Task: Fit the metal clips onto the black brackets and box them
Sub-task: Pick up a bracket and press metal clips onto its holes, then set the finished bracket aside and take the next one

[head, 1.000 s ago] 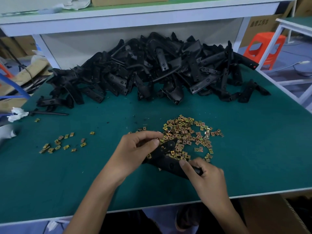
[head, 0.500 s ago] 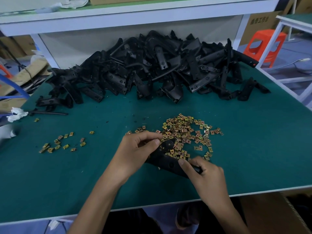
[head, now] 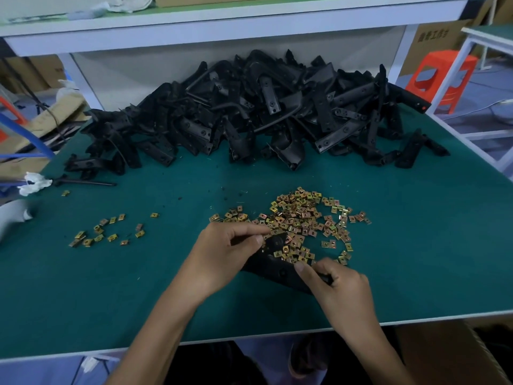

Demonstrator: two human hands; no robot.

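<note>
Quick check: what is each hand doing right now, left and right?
Left hand: closed, gripping the upper end of the black bracket.
Right hand: closed, pinching the bracket's lower end.

dim, soft light; warped edges

Bracket heap point(head: 263, 112) sat at table point(head: 416, 245) rear; main clip pile point(head: 302, 218) centre-front, smaller clip scatter point(head: 108, 232) to its left.
</note>
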